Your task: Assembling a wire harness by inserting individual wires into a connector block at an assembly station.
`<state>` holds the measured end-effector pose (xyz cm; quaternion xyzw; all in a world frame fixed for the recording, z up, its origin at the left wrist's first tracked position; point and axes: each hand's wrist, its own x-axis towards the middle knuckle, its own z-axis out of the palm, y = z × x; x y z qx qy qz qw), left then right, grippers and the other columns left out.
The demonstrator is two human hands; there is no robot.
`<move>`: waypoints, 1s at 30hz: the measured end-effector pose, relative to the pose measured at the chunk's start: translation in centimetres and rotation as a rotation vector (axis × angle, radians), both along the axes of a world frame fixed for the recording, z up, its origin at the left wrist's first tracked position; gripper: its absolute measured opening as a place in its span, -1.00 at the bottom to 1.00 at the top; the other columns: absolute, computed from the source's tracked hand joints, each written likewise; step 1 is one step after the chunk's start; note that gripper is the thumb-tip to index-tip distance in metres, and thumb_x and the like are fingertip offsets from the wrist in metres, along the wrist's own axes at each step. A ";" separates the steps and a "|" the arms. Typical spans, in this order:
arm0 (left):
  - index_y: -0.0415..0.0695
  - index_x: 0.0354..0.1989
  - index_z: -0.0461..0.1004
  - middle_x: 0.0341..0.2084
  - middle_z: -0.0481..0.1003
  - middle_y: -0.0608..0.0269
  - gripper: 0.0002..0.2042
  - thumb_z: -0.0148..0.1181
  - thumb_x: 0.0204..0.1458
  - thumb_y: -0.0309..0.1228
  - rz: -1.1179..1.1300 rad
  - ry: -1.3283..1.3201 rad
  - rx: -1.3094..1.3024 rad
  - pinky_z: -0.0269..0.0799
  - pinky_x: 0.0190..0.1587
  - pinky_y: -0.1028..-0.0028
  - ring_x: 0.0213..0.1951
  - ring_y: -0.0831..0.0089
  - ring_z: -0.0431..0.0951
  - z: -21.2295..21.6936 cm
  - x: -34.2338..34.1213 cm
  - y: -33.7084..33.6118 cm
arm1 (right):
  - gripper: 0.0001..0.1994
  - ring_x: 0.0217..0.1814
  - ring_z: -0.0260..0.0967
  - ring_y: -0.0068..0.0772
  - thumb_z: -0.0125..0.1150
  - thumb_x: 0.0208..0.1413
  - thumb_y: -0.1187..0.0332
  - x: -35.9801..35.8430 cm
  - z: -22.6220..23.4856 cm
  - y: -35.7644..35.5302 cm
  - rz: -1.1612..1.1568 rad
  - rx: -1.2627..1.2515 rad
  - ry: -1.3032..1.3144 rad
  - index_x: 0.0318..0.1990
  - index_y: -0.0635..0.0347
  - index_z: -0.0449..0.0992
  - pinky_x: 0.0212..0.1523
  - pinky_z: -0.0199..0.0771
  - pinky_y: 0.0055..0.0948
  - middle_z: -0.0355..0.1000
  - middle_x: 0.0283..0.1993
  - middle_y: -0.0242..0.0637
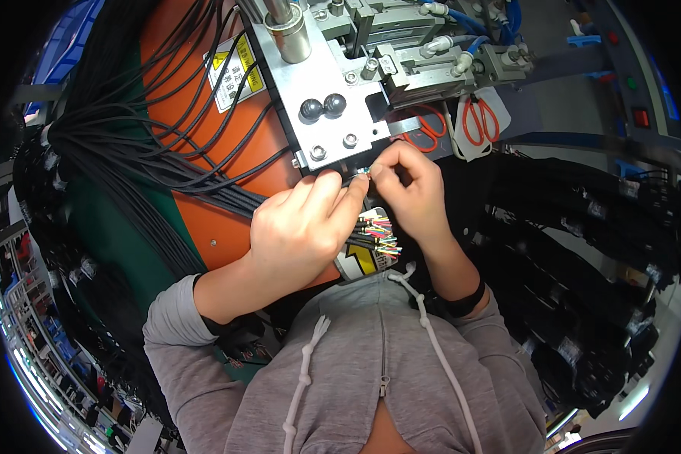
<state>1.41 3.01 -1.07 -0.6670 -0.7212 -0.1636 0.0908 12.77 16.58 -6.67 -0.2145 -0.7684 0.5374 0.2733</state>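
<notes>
My left hand (301,221) is closed, its thumb and index finger pinching a cable end with thin coloured wires (363,172) at the front edge of a metal press (321,130). From the other side my right hand (412,191) reaches the same spot, thumb and index finger pressed together at the wire tips. Whatever lies between those fingertips is too small to make out. Below my left hand lies a bunch of black cables with stripped ends, their red, yellow, white and blue wires (378,233) fanned out.
Many black cables (151,163) run leftward over an orange panel (265,163) with a warning label (234,73). Pneumatic parts with blue hoses (461,45) stand at the back. Red-handled scissors (480,122) lie right of the press. Dark cable bundles (583,227) hang at the right.
</notes>
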 end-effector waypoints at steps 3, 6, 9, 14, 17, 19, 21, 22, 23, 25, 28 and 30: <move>-0.11 -0.19 0.57 -0.51 0.34 0.34 -0.66 0.19 -0.26 -0.53 -0.001 -0.066 0.052 0.28 -0.58 0.52 -0.58 0.50 0.37 -0.3 -0.3 -0.2 | -0.94 -0.48 0.29 -0.51 0.18 -0.07 0.60 0.2 -0.3 0.0 0.050 -0.535 -0.055 -0.44 0.31 0.42 -0.38 0.27 -0.55 0.35 -0.52 -0.32; -0.13 -0.24 0.56 -0.49 0.39 0.33 -0.69 0.20 -0.27 -0.53 0.004 -0.110 0.123 0.30 -0.56 0.50 -0.57 0.47 0.41 -1.0 -0.4 -0.1 | -0.95 -0.42 0.29 -0.56 0.18 0.00 0.57 -0.1 0.6 -0.6 -0.044 0.039 0.001 -0.40 0.30 0.42 -0.34 0.27 -0.60 0.35 -0.49 -0.34; -0.15 -0.27 0.55 -0.49 0.40 0.33 -0.74 0.21 -0.24 -0.51 0.011 -0.122 0.102 0.30 -0.55 0.51 -0.54 0.49 0.45 -0.2 -0.6 -0.4 | -0.94 -0.41 0.29 -0.55 0.20 0.00 0.56 -0.4 0.5 -0.7 -0.055 0.031 0.016 -0.41 0.28 0.43 -0.32 0.27 -0.60 0.34 -0.48 -0.33; -0.17 -0.29 0.55 -0.52 0.37 0.37 -0.80 0.22 -0.15 -0.48 0.069 -0.064 -0.043 0.30 -0.54 0.55 -0.52 0.56 0.47 0.7 0.1 -1.6 | -0.94 -0.37 0.36 -0.46 0.25 -0.03 0.57 0.1 -0.1 -0.5 -0.031 -0.275 0.005 -0.41 0.28 0.49 -0.28 0.33 -0.54 0.42 -0.43 -0.30; -0.19 -0.28 0.55 -0.53 0.36 0.37 -0.81 0.22 -0.13 -0.49 0.102 -0.067 -0.062 0.30 -0.54 0.54 -0.54 0.56 0.47 0.7 -0.1 -1.7 | -0.92 -0.33 0.40 -0.40 0.28 -0.11 0.58 0.3 1.5 0.6 0.199 0.019 0.181 -0.40 0.28 0.53 -0.27 0.36 -0.49 0.46 -0.39 -0.28; -0.21 -0.27 0.56 -0.54 0.35 0.36 -0.81 0.21 -0.11 -0.50 0.114 -0.098 -0.069 0.30 -0.53 0.53 -0.55 0.57 0.46 0.8 -0.4 -1.5 | -0.90 -0.31 0.42 -0.37 0.30 -0.15 0.59 0.1 1.7 0.8 0.313 0.167 0.269 -0.40 0.29 0.55 -0.27 0.38 -0.47 0.49 -0.37 -0.28; -0.21 -0.27 0.56 -0.53 0.36 0.35 -0.81 0.21 -0.10 -0.49 0.074 -0.133 -0.043 0.30 -0.54 0.53 -0.55 0.56 0.46 0.6 -0.7 -1.4 | -0.85 -0.30 0.44 -0.33 0.33 -0.23 0.58 -0.1 1.7 0.8 0.437 0.166 0.325 -0.40 0.28 0.58 -0.28 0.40 -0.44 0.51 -0.36 -0.27; -0.21 -0.27 0.56 -0.53 0.37 0.35 -0.81 0.21 -0.09 -0.49 0.033 -0.166 -0.018 0.29 -0.54 0.53 -0.55 0.56 0.46 0.5 -0.8 -1.3 | -0.83 -0.29 0.45 -0.31 0.35 -0.27 0.57 -0.2 1.7 0.8 0.498 0.166 0.353 -0.40 0.27 0.59 -0.28 0.41 -0.43 0.52 -0.35 -0.27; -0.22 -0.26 0.56 -0.52 0.38 0.34 -0.81 0.21 -0.09 -0.48 -0.008 -0.200 0.007 0.29 -0.54 0.52 -0.56 0.55 0.45 0.5 -0.9 -1.3 | -0.83 -0.29 0.45 -0.31 0.35 -0.27 0.57 -0.1 1.6 0.8 0.498 0.167 0.354 -0.40 0.27 0.59 -0.28 0.41 -0.43 0.52 -0.35 -0.27; -0.22 -0.26 0.56 -0.50 0.40 0.32 -0.80 0.22 -0.10 -0.48 -0.042 -0.202 0.033 0.30 -0.53 0.53 -0.55 0.55 0.46 0.4 -1.3 -1.2 | -0.79 -0.31 0.45 -0.27 0.37 -0.30 0.55 0.2 1.3 0.9 0.408 0.209 0.311 -0.38 0.24 0.59 -0.28 0.42 -0.40 0.51 -0.38 -0.29; -0.22 -0.24 0.57 -0.46 0.44 0.30 -0.77 0.23 -0.12 -0.46 -0.112 -0.210 0.086 0.31 -0.51 0.56 -0.53 0.53 0.47 0.5 -1.7 -0.8 | -0.77 -0.34 0.45 -0.27 0.39 -0.31 0.55 0.7 1.6 1.1 0.336 0.228 0.301 -0.37 0.23 0.59 -0.30 0.42 -0.40 0.50 -0.40 -0.29; -0.23 -0.25 0.57 -0.43 0.48 0.26 -0.75 0.25 -0.17 -0.45 -0.177 -0.194 0.260 0.34 -0.51 0.56 -0.52 0.51 0.49 1.1 -1.9 -0.3 | -0.78 -0.37 0.45 -0.30 0.40 -0.30 0.56 1.1 2.1 1.0 0.289 0.222 0.325 -0.39 0.23 0.59 -0.33 0.41 -0.41 0.50 -0.42 -0.29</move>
